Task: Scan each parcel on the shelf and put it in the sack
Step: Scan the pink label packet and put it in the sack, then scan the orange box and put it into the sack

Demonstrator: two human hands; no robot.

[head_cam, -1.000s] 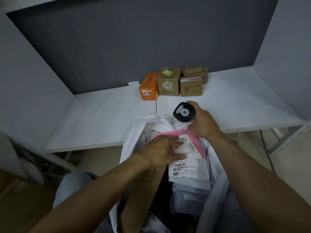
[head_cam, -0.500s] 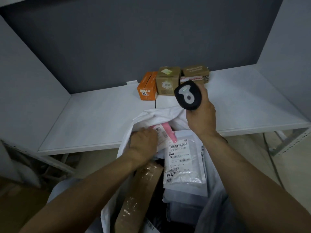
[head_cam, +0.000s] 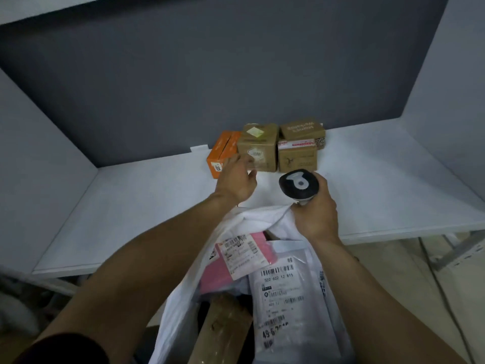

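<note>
Left hand (head_cam: 237, 181) at boxes (head_cam: 259, 149) — shelf's (head_cam: 147, 198) back edge.

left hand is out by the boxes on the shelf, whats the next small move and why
Probably close the left hand on the square brown cardboard box just ahead of it: the hand is open there, and the right hand grips the black handheld scanner.
</note>
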